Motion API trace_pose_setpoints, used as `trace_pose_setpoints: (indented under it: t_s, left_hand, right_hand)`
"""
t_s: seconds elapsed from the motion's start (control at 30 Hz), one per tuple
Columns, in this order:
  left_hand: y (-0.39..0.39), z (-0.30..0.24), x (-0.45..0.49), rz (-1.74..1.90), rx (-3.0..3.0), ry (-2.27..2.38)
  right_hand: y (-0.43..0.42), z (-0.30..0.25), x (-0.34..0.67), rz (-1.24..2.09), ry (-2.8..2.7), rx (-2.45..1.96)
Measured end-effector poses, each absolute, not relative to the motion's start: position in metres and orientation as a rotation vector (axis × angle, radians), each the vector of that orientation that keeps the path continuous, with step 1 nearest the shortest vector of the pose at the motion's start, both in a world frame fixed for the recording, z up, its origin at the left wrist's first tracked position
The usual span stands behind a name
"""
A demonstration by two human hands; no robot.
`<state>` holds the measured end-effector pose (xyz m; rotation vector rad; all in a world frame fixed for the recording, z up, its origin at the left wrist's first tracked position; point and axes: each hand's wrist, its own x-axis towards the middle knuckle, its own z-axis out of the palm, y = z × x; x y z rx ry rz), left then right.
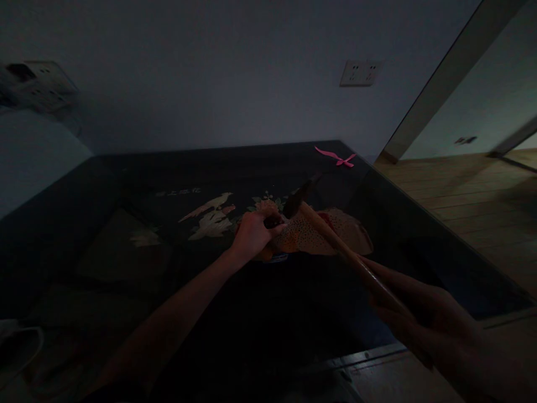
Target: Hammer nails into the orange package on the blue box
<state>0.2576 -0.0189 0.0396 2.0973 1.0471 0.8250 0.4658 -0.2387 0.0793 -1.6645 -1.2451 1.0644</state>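
Note:
My right hand (423,319) is wrapped around the wooden handle of a hammer (356,260), at the lower right. The hammer's dark head points away to the upper left, close to my left fingertips. Near the table's middle, my left hand (255,230) is curled, thumb and fingers closing around a small dark object (273,220) whose kind I cannot make out in the dim light. Beneath and beside it lies a speckled tan and orange sheet or bag (308,235). A red patch (328,219) on it is partly hidden by the handle.
The glossy black table (210,162) has a painted bird (210,207) and flowers. A pink ribbon (342,161) lies near its far right corner. A wall with a socket (359,73) stands behind. A pale, rounded object (20,347) shows at lower left.

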Motion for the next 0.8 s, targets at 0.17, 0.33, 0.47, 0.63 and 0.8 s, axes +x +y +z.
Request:
trace_pose_setpoints:
  t_s: [0.17, 0.33, 0.47, 0.63, 0.8]
  left_hand:
    - [-0.0172, 0.038, 0.2576, 0.804, 2.103, 1.062]
    - [-0.0162, 0.036, 0.2582, 0.834, 2.08, 1.038]
    - [-0.0162, 0.0365, 0.2574, 0.818, 2.086, 1.052]
    - [-0.0169, 0.037, 0.257, 0.821, 2.075, 1.021]
    - [-0.0169, 0.0373, 0.2576, 0.819, 2.099, 1.045]
  right_hand:
    - [-0.2372, 0.0821, 0.463, 1.052, -1.285, -1.688]
    - [-0.239, 0.0819, 0.468, 0.994, -1.297, -1.692]
    - [-0.2364, 0.0816, 0.4654, 1.064, -1.284, -1.663]
    - [-0.2398, 0.0801, 0.47, 1.02, -1.314, -1.691]
    - [-0.2375, 0.0815, 0.4678, 0.976, -1.321, -1.657]
